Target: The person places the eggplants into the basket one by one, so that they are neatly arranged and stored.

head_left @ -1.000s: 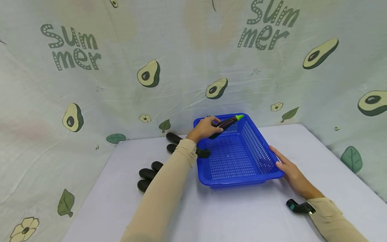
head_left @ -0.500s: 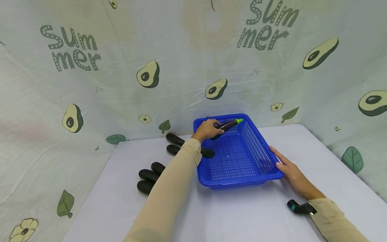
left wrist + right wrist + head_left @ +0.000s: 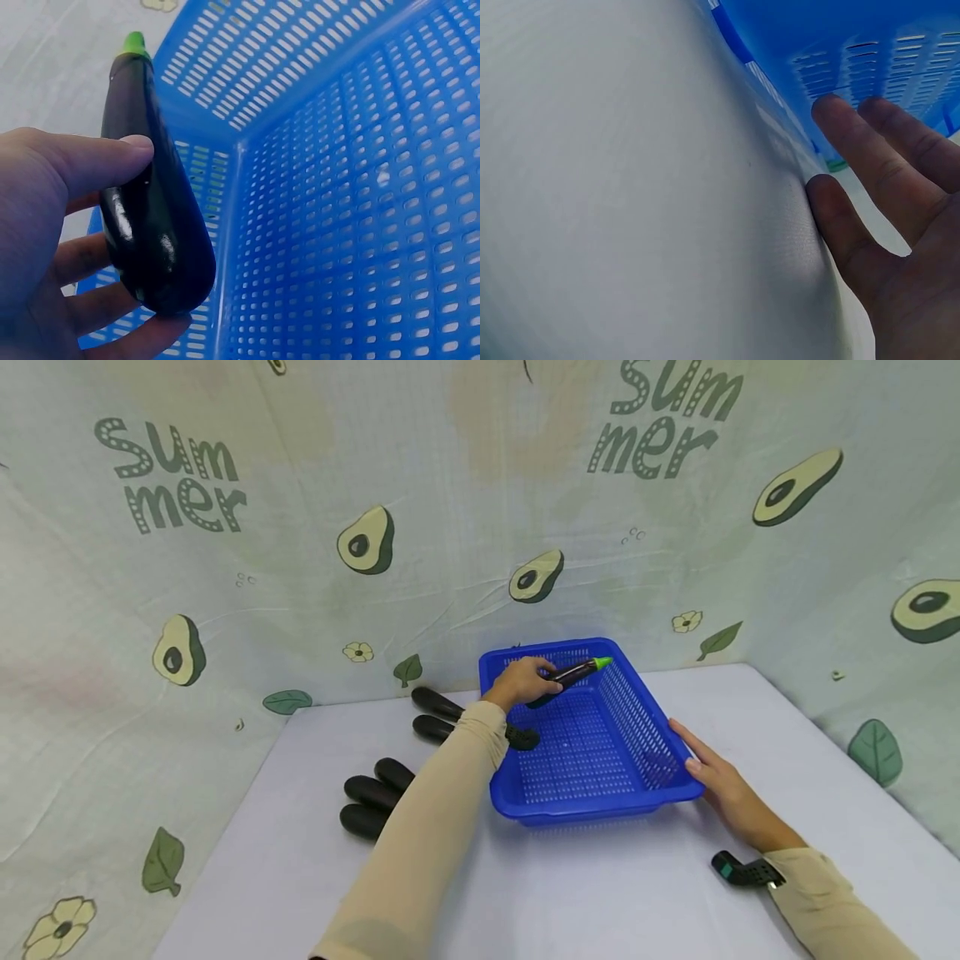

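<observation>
One eggplant (image 3: 161,229), glossy, purple-black (green-tipped), held in left grip (image 3: 522,681), right grip (image 3: 718,779) straight-fingered.

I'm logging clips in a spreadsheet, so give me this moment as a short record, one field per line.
Left hand: grips a dark eggplant over the basket
Eggplant tip: green, pointing right in the head view
Right hand: fingers straight, touching the basket's right side
Basket: blue, slotted, on the white table
Other eggplants: five visible, left of the basket, some partly hidden
Backdrop: pale cloth printed with avocados, leaves and "summer"
</observation>
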The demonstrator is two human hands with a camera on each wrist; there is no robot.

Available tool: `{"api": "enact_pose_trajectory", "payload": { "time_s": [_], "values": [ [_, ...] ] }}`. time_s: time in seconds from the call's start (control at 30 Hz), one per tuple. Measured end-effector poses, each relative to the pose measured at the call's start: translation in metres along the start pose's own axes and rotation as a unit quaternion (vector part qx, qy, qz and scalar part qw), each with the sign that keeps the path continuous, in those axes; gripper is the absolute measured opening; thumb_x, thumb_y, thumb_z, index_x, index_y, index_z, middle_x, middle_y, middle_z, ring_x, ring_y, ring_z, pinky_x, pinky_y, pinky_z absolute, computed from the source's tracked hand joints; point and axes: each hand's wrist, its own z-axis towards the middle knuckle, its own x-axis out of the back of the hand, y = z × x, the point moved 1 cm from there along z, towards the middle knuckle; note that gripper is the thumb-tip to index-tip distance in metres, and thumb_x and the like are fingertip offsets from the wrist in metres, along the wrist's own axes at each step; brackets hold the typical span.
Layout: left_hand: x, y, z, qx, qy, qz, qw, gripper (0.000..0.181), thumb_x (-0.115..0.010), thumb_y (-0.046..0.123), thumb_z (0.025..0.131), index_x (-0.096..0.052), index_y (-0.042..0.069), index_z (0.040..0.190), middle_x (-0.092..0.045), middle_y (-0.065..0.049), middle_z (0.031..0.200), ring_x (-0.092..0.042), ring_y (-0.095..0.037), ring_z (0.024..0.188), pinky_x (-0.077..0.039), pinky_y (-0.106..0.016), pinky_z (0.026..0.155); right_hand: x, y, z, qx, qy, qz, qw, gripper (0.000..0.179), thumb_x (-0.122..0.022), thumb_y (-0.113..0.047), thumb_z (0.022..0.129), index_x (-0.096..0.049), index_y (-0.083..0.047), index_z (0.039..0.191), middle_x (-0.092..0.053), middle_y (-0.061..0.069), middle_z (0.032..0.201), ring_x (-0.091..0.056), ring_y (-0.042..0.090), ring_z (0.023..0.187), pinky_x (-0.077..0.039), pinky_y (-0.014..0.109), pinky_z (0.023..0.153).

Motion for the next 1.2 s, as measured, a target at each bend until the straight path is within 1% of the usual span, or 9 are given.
{"api": "enact_pose_trajectory", "payload": {
  "time_s": [0.03, 0.1, 0.3, 0.43, 0.57, 0.67, 0.83, 1.03, 1.2],
  "values": [
    [-0.0002, 0.0004, 0.0003, 0.001, 0.000, 0.003, 1.0000, 0.039, -0.073, 0.034, 0.093, -0.069, 0.019, 0.128, -0.062, -0.006, 0.129, -0.058, -0.019, 0.100, -0.049, -0.038, 0.087, 0.0002, -0.0003, 0.0002, -0.001, 0.000, -0.003, 1.0000, 0.056, -0.031, -0.026, 0.110, -0.012, -0.029, 0.162, -0.004, 0.018, 0.166, -0.020, 0.048, 0.145, -0.035, 0.012, 0.094],
    [-0.0003, 0.0011, 0.0004, 0.005, -0.001, 0.007, 1.0000, 0.038, -0.073, 0.034, 0.093, -0.069, 0.020, 0.128, -0.062, -0.005, 0.129, -0.058, -0.020, 0.100, -0.048, -0.039, 0.087, 0.0005, -0.0006, 0.0003, -0.003, 0.002, -0.010, 0.9999, 0.056, -0.031, -0.027, 0.110, -0.012, -0.030, 0.162, -0.004, 0.017, 0.166, -0.017, 0.055, 0.142, -0.035, 0.013, 0.093],
    [0.0003, 0.0007, 0.0026, 0.021, -0.004, 0.028, 0.9994, 0.039, -0.072, 0.037, 0.093, -0.069, 0.023, 0.129, -0.060, -0.005, 0.132, -0.056, -0.022, 0.103, -0.045, -0.044, 0.091, 0.0002, -0.0002, -0.0005, -0.003, 0.003, -0.006, 1.0000, 0.056, -0.032, -0.026, 0.110, -0.012, -0.029, 0.162, -0.003, 0.017, 0.166, -0.017, 0.057, 0.142, -0.035, 0.013, 0.093],
    [0.0003, 0.0009, 0.0043, 0.032, -0.003, 0.043, 0.9986, 0.041, -0.071, 0.039, 0.093, -0.067, 0.024, 0.131, -0.059, -0.004, 0.135, -0.055, -0.022, 0.107, -0.043, -0.046, 0.093, 0.0003, 0.0013, -0.0011, 0.001, 0.004, 0.001, 1.0000, 0.056, -0.032, -0.025, 0.110, -0.013, -0.028, 0.162, -0.004, 0.017, 0.166, -0.021, 0.043, 0.146, -0.035, 0.011, 0.094],
    [0.0004, 0.0026, 0.0038, 0.044, -0.004, 0.055, 0.9975, 0.042, -0.071, 0.040, 0.093, -0.067, 0.026, 0.132, -0.059, -0.004, 0.136, -0.055, -0.023, 0.111, -0.042, -0.047, 0.094, 0.0003, 0.0026, -0.0018, 0.005, 0.004, 0.006, 1.0000, 0.056, -0.032, -0.025, 0.110, -0.014, -0.028, 0.162, -0.004, 0.015, 0.167, -0.027, 0.017, 0.145, -0.034, 0.010, 0.095],
    [0.0004, 0.0034, 0.0030, 0.053, -0.003, 0.069, 0.9962, 0.042, -0.071, 0.041, 0.093, -0.067, 0.027, 0.133, -0.059, -0.003, 0.137, -0.055, -0.023, 0.112, -0.043, -0.046, 0.093, -0.0001, 0.0030, -0.0024, 0.009, 0.002, 0.015, 0.9998, 0.056, -0.031, -0.025, 0.110, -0.013, -0.027, 0.162, -0.003, 0.015, 0.167, -0.028, 0.002, 0.140, -0.033, 0.009, 0.095],
    [0.0007, 0.0036, 0.0031, 0.061, -0.001, 0.093, 0.9938, 0.042, -0.071, 0.043, 0.093, -0.067, 0.030, 0.133, -0.060, -0.002, 0.137, -0.057, -0.023, 0.112, -0.043, -0.046, 0.093, -0.0010, 0.0028, -0.0023, 0.011, -0.001, 0.025, 0.9996, 0.056, -0.031, -0.025, 0.110, -0.013, -0.026, 0.163, -0.002, 0.015, 0.167, -0.028, -0.006, 0.134, -0.033, 0.009, 0.096],
    [0.0046, 0.0041, 0.0029, 0.056, 0.007, 0.122, 0.9910, 0.044, -0.071, 0.043, 0.092, -0.067, 0.027, 0.133, -0.062, -0.002, 0.135, -0.057, -0.024, 0.119, -0.043, -0.049, 0.097, -0.0011, 0.0010, -0.0006, 0.014, -0.001, 0.029, 0.9995, 0.055, -0.032, -0.024, 0.110, -0.014, -0.026, 0.162, -0.003, 0.017, 0.166, -0.030, -0.008, 0.132, -0.033, 0.009, 0.096],
    [0.0057, 0.0017, 0.0051, 0.058, 0.006, 0.138, 0.9887, 0.045, -0.071, 0.043, 0.092, -0.066, 0.026, 0.133, -0.061, -0.003, 0.137, -0.057, -0.026, 0.123, -0.044, -0.050, 0.098, -0.0015, 0.0001, 0.0002, 0.005, -0.002, 0.016, 0.9999, 0.056, -0.032, -0.025, 0.110, -0.013, -0.028, 0.162, -0.003, 0.016, 0.167, -0.026, 0.015, 0.145, -0.033, 0.009, 0.095]
  ]
}}
